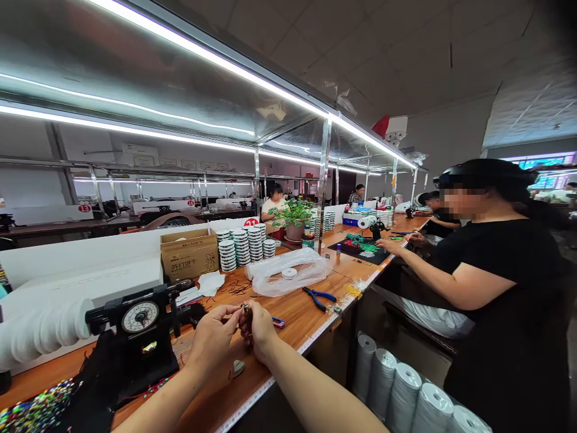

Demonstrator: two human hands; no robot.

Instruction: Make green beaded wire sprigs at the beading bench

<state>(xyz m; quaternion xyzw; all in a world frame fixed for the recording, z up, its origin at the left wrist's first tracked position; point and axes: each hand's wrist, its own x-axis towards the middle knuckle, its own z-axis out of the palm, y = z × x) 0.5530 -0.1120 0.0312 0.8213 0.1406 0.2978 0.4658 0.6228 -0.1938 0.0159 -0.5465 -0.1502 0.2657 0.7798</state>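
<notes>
Both my hands are close together above the front edge of the wooden table (pixel 288 307). My right hand (pixel 264 334) is closed round a small dark brown, shiny object (pixel 246 319) whose kind I cannot make out. At its top, the fingertips of my left hand (pixel 214 334) are pinched together; whatever they hold is too small to name. A tool with a blue handle (pixel 278 323) lies partly hidden behind my right hand. Below my hands, a small pale grey piece (pixel 238 367) rests on the table.
A black winding machine with a dial (pixel 140 317) carries white spools (pixel 45 334) on the left, near colourful beads (pixel 38 406). Behind are a cardboard box (pixel 189 255), stacked spools (pixel 243 246) and a plastic bag (pixel 311 267). Blue-handled pliers (pixel 320 297) lie rightward. A co-worker (pixel 496 276) sits right.
</notes>
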